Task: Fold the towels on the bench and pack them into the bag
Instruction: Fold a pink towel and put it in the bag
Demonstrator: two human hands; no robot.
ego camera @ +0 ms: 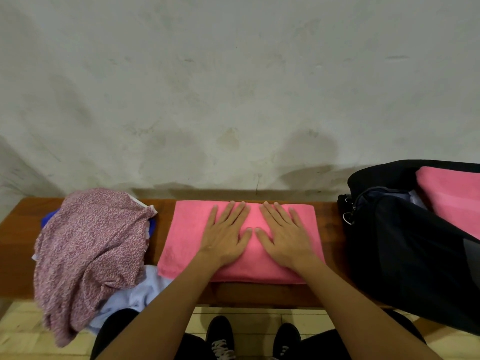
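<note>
Both flat hands, left [225, 236] and right [284, 237], press the pink towel [187, 229], hiding its middle.

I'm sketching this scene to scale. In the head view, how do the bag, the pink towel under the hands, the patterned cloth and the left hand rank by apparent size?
1. Black bag, though cut off by the frame edge.
2 and 3. Pink towel and patterned cloth: too close to rank; the cloth is crumpled and hangs nearer the camera.
4. Left hand, clearly smallest.

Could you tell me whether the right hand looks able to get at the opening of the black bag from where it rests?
Probably yes: the right hand lies flat on the folded pink towel, and the open black fabric bag sits just beside it on the wooden bench, nothing between.
</note>
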